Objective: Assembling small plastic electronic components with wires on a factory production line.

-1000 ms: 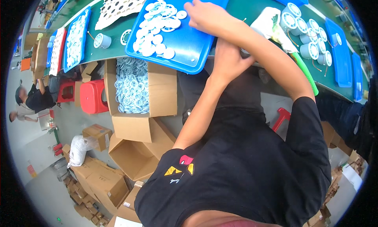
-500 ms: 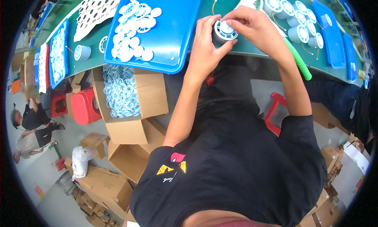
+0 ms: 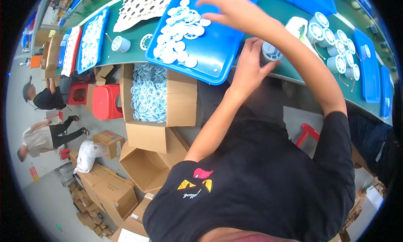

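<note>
On the green table's near edge, my left hand [image 3: 250, 66] is closed round a light-blue cylindrical housing [image 3: 272, 53] with a slotted ring on top. My right hand [image 3: 235, 10] is stretched across to the left, above the blue tray [image 3: 218, 59], with its fingers apart, slightly blurred, and nothing visible in them. Beside its fingertips lies a pile of small white round caps [image 3: 178, 34] in the tray. My right forearm passes over the table just beyond the housing.
Several similar housings with thin wires [image 3: 336, 63] stand at the right, near blue trays [image 3: 368, 70]. One more housing [image 3: 121, 44] and a white perforated sheet [image 3: 142, 9] are at the left. Below the table, a cardboard box [image 3: 181, 97] holds clear-blue rings; a red stool [image 3: 107, 101] stands beside it.
My right hand has left the housing's top and swung left over the tray of caps. My left hand still holds the housing. The whole view has shifted, so things appear further right.
</note>
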A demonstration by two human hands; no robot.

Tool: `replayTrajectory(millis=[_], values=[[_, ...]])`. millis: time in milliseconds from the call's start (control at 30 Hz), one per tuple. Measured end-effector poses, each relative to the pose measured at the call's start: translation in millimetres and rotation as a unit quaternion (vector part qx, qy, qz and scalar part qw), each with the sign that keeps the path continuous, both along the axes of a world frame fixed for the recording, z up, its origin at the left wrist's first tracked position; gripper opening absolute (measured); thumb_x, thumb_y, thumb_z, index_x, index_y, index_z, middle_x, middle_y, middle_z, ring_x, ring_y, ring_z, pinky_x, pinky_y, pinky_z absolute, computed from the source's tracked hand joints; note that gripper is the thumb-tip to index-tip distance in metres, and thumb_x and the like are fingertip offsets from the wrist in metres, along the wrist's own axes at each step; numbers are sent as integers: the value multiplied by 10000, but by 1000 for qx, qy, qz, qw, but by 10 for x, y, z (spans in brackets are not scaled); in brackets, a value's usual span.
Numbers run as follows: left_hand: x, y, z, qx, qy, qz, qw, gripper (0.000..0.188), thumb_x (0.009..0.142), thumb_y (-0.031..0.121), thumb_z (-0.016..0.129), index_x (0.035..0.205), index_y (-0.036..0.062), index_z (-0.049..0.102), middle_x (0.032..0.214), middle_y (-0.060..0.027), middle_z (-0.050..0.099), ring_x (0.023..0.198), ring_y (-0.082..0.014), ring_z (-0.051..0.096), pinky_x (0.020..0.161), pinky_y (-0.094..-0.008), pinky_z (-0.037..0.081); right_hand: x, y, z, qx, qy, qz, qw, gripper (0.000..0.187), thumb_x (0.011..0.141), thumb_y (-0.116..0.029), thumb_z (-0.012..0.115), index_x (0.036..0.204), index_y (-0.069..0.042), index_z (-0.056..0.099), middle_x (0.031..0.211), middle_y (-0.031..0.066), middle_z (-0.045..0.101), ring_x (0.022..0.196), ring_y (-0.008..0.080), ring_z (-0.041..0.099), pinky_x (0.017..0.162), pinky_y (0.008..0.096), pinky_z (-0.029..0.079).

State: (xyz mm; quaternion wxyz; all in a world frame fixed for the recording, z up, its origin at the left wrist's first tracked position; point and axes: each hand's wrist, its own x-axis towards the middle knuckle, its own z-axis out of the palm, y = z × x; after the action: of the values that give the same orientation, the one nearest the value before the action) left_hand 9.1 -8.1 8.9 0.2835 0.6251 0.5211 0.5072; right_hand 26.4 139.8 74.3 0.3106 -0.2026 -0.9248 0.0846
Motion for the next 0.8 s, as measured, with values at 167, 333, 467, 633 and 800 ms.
replayTrajectory(millis=[167, 333, 467, 633, 800], values=[[-6, -1, -54, 53, 5, 16, 998, 700, 817, 139, 856, 1417, -5, 528, 1465, -272, 522, 1377, -466, 492, 1148, -495, 415, -992, -19, -203, 39, -195, -70, 977, 410, 917, -425, 755, 1235, -166, 742, 1160, 134, 646, 1071, 321, 694, 832, 433, 613], [57, 14, -99, 83, 25, 29, 996, 690, 795, 128, 857, 1392, -5, 538, 1416, -275, 545, 1326, -474, 525, 1108, -502, 447, -942, 35, -282, 80, -155, -72, 982, 331, 909, -341, 770, 1174, -143, 768, 1139, 115, 651, 1048, 323, 692, 826, 418, 604], [73, 10, -68, 70, 27, 46, 996, 633, 795, 150, 866, 1327, -16, 565, 1256, -249, 583, 1185, -457, 586, 1011, -500, 489, -427, -19, 57, -83, -90, -21, 992, 355, 890, -280, 780, 1181, -80, 749, 1155, 155, 627, 1079, 330, 666, 901, 431, 557], [-1, 17, -112, 67, 60, 70, 993, 638, 796, 214, 890, 1309, -24, 594, 1244, -218, 597, 1148, -406, 616, 997, -464, 505, 478, -64, 250, -128, -16, -28, 991, 287, 859, -100, 719, 1135, -25, 732, 1123, 223, 596, 1054, 405, 615, 965, 445, 500], [52, 25, -97, 65, 74, 71, 993, 632, 805, 240, 892, 1312, -7, 605, 1246, -196, 610, 1138, -381, 636, 969, -450, 523, 1436, 287, 11, -65, -147, -202, 966, 265, 831, -22, 629, 1054, -16, 773, 1001, 242, 664, 1018, 433, 639, 931, 475, 520]])
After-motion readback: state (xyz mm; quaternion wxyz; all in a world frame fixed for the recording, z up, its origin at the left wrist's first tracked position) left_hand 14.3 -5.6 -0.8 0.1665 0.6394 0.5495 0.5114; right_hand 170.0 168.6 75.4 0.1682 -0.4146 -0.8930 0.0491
